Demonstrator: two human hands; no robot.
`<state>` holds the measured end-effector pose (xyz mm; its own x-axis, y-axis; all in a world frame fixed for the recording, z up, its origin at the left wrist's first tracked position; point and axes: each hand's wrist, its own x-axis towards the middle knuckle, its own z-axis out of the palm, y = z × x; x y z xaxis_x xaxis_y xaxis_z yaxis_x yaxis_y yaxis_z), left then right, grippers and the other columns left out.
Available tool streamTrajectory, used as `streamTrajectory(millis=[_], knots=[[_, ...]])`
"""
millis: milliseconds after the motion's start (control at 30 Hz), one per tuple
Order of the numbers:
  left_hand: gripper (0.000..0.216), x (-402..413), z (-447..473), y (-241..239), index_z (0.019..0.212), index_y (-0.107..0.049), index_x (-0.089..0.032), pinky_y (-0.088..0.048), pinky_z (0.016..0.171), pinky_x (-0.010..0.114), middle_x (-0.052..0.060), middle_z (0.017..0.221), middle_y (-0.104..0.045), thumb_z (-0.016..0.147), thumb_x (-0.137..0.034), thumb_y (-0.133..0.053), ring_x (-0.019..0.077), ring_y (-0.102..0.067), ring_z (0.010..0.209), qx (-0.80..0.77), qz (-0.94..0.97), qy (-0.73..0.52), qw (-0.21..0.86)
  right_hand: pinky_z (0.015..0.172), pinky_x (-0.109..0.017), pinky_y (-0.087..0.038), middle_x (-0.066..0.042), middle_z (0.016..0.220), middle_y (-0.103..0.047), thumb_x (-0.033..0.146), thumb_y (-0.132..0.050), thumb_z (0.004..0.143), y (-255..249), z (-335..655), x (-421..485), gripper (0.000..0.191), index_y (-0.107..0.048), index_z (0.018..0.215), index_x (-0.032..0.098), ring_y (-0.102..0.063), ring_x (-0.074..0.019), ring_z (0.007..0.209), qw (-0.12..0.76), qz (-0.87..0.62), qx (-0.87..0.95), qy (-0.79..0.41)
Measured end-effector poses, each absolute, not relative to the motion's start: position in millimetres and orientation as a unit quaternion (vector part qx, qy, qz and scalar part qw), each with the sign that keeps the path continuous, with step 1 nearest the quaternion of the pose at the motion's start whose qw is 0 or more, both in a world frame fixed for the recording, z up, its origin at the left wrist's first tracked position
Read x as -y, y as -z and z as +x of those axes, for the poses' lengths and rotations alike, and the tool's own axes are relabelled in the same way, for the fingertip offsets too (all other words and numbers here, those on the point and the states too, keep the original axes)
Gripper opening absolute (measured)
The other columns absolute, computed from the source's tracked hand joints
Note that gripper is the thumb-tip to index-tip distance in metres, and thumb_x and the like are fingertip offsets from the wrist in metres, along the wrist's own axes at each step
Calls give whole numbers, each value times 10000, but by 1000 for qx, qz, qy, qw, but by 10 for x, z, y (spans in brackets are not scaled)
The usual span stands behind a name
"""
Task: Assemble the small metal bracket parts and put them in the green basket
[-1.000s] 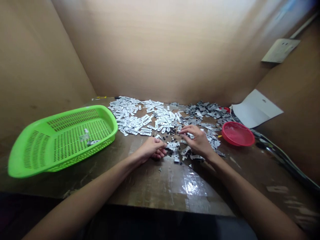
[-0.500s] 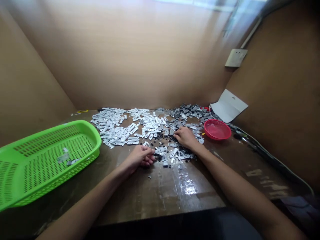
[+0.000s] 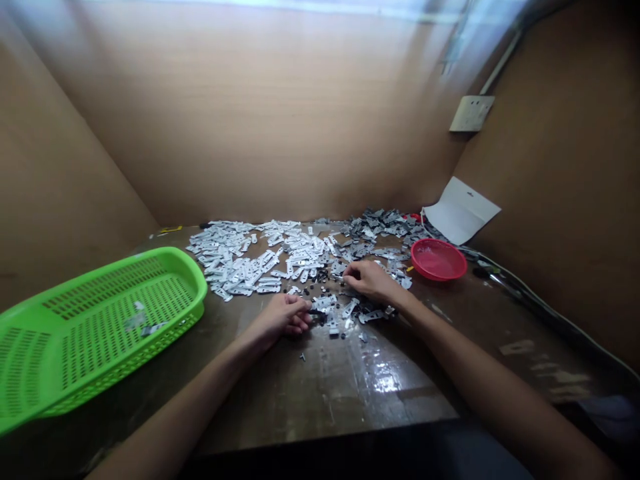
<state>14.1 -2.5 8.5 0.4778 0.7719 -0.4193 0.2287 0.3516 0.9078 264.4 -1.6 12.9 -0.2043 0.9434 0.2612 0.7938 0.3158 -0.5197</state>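
Observation:
A wide scatter of small flat metal plates [image 3: 260,263] lies across the back of the brown table [image 3: 340,387], with small black bits mixed in near the middle. My left hand [image 3: 281,317] rests on the table with its fingers curled, pinching a small metal piece at the near edge of the scatter. My right hand [image 3: 369,280] lies over the plates just right of it, fingers bent and pinched down among small dark pieces [image 3: 325,275]. What the right fingers hold is too small to make out.
A green perforated plastic basket [image 3: 100,327] holding a few metal pieces stands at the left. A red shallow dish [image 3: 439,259] sits at the right, behind it a white sheet [image 3: 461,211] and cables [image 3: 540,310]. Cardboard walls enclose the table on three sides.
The camera swung right and then settled, so the basket slid toward the left edge. My right hand reached a little farther into the plates. My left hand stayed in place.

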Motion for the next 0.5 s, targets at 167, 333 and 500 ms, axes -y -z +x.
streamTrajectory(millis=[167,333,500], knots=[[318,8,133,-57,698,-556,-112,-411,450,160,51,662,-644,666,-408,-668,64,-548,471,-466,532,-202,677,588,-216,-376,21,722,-610,172,-482,783,-189,2558,101,478,-485,1260,198,-498,-97,587,298,-517,781,-183],[285,8,128,-32,727,-560,-120,-408,443,152,50,655,-644,689,-385,-657,68,-556,476,-465,530,-208,678,582,-236,-408,-22,767,-609,255,-521,785,-200,2551,122,322,-578,1085,152,-530,-120,634,376,-530,725,-227],[238,23,131,-35,729,-565,-123,-415,446,154,56,665,-651,705,-347,-642,68,-558,479,-466,533,-210,675,655,-280,-463,-41,782,-630,340,-594,739,-184,2586,86,267,-602,925,148,-578,-148,692,468,-549,648,-244]])
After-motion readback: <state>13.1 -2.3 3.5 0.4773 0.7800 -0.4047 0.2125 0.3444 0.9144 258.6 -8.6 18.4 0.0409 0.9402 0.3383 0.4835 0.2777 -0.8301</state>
